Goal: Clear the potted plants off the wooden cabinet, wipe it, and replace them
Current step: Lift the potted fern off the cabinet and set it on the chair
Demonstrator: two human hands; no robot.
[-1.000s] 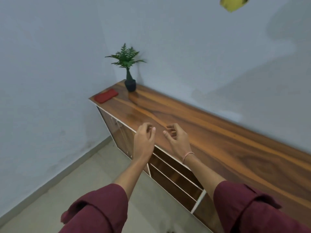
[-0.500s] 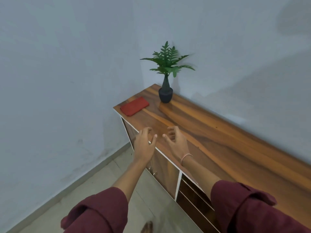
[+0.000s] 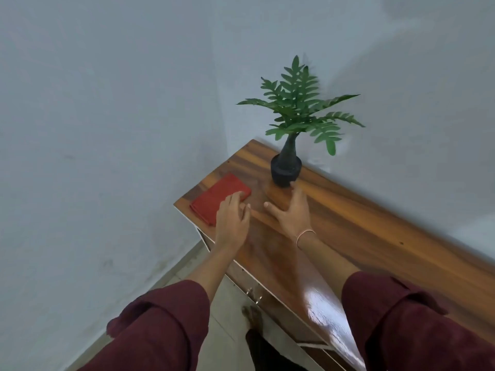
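Head camera: your right hand (image 3: 290, 211), fingers spread, reaches the dark pot of the artificial fern (image 3: 285, 171) at twelve o'clock on the wooden cabinet (image 3: 375, 236); your left hand (image 3: 231, 218), fingers loosely together, rests on the red folded cloth (image 3: 214, 196) at ten. The plant looks light, top-heavy; grip its rigid pot, not the fronds.

Pale walls, a light floor and a few small extras

Two plain pale grey-blue walls (image 3: 107, 129) are seen meeting in a corner behind the furniture. A light tiled floor (image 3: 222, 311) is visible below, edged by a pale skirting strip (image 3: 171, 271). Rolled maroon sleeves (image 3: 166, 328) are shown at the bottom, and a thin pinkish wristband (image 3: 304, 234) is worn on one wrist.
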